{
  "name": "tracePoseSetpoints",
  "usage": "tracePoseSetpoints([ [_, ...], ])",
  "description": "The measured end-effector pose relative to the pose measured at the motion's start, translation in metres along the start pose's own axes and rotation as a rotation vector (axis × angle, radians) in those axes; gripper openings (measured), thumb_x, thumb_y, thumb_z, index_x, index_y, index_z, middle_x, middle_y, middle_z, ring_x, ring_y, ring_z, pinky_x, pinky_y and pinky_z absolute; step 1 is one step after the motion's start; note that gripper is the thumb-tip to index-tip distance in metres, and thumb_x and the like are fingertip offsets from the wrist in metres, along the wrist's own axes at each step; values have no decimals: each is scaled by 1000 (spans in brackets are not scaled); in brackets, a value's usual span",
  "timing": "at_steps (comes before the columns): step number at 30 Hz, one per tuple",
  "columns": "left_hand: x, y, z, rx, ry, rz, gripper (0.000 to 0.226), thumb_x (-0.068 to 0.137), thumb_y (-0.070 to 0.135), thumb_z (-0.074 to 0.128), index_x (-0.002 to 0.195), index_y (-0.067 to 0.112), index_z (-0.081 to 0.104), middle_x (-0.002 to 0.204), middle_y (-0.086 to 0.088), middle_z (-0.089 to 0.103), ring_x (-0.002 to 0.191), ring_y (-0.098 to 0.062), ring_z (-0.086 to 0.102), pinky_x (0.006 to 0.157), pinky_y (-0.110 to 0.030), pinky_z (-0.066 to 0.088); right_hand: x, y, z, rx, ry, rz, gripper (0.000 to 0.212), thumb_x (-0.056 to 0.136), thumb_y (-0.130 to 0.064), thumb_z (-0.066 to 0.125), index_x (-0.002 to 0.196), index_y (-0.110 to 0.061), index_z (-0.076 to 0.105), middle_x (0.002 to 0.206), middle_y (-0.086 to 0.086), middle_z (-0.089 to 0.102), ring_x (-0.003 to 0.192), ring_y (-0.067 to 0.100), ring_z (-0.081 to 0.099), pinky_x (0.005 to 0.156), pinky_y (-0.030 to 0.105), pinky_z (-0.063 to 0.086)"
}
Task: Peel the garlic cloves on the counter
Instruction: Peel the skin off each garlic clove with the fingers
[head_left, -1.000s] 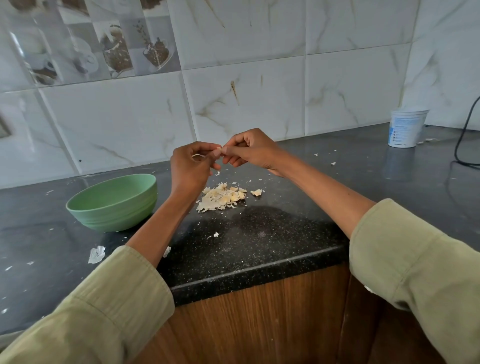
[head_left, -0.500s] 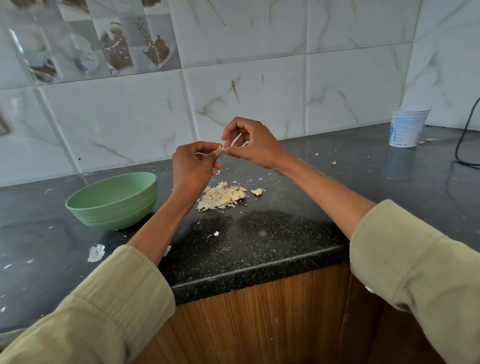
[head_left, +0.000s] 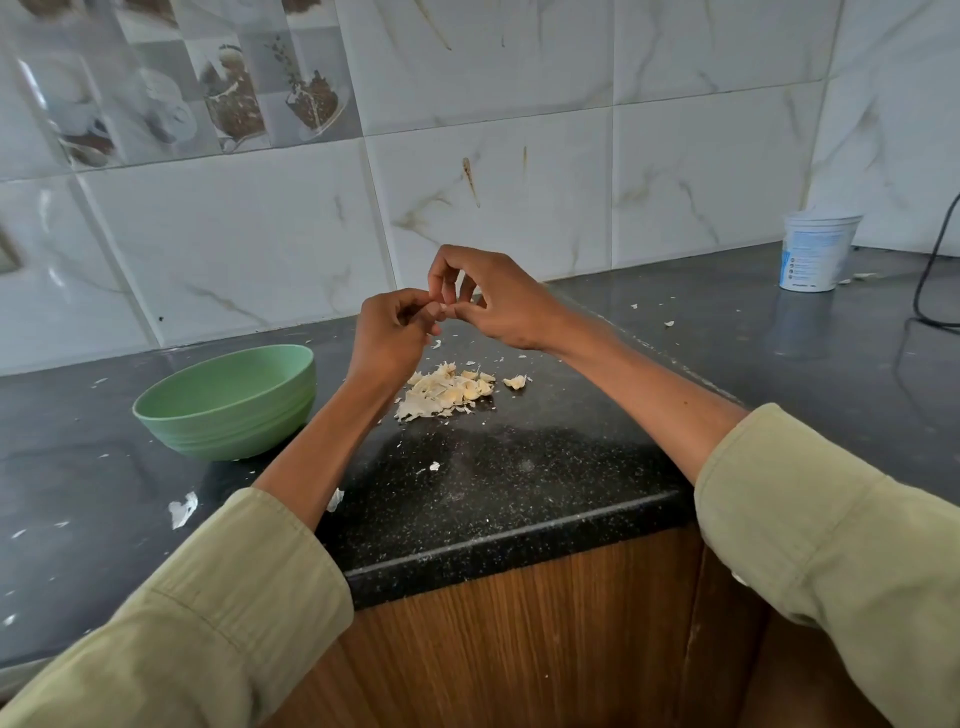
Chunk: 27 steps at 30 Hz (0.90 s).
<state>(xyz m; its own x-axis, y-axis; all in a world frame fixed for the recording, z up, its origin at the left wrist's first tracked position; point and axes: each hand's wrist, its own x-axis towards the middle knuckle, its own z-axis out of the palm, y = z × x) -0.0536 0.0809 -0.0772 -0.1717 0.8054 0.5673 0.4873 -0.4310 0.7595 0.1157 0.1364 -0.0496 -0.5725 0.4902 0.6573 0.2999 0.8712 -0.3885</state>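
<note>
Since half a second ago our right hand (head_left: 498, 301) drops back to the left hand (head_left: 392, 332), both grips pinching one clove (head_left: 434, 310) above the peels (head_left: 447, 392); slipping fingers could drop it there.

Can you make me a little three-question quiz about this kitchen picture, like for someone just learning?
1. True or false: the green bowl sits on the counter to the left of the pile of garlic peels.
2. Which thing stands by the wall at the far right: A) a white tub, B) a kettle, C) a pan?
3. Fill in: both hands are raised above the ____ of peels.

Key:
1. True.
2. A, the white tub.
3. Pile. The left hand and right hand meet fingertip to fingertip above it; what they pinch is too small to make out.
</note>
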Motion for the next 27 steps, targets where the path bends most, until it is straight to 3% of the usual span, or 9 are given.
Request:
tracePoseSetpoints([
  [3, 0, 1, -1, -25, 3, 3, 10, 101, 15, 70, 99, 23, 76, 88, -1, 77, 72, 5, 66, 69, -11, 53, 0, -1, 0, -7, 2, -6, 17, 93, -14, 74, 103, -19, 62, 90, 1, 65, 79, 16, 60, 65, 27, 49],
  [6, 0, 2, -1, -122, 27, -26, 8, 96, 13, 76, 103, 18, 77, 90, 2, 79, 76, 4, 70, 71, -10, 53, 0, -3, 1, -13, 11, -19, 17, 92, -12, 74, 103, -16, 62, 89, 2, 65, 77, 14, 60, 63, 16, 45],
  [14, 3, -3, -3, -166, 56, -96, 13, 94, 20, 79, 104, 12, 79, 92, -5, 80, 73, 4, 68, 66, -10, 50, 1, -4, 0, -33, 63, 14, 22, 85, -8, 79, 97, -16, 62, 84, -4, 69, 78, 12, 66, 65, 15, 49],
  [27, 2, -5, -3, -324, 24, -202, 16, 91, 27, 81, 101, 14, 80, 90, -7, 78, 80, -11, 61, 74, -25, 51, 2, -2, 2, -46, 106, 40, 21, 84, -6, 80, 94, -12, 62, 86, -3, 70, 76, 12, 67, 70, 32, 57],
])
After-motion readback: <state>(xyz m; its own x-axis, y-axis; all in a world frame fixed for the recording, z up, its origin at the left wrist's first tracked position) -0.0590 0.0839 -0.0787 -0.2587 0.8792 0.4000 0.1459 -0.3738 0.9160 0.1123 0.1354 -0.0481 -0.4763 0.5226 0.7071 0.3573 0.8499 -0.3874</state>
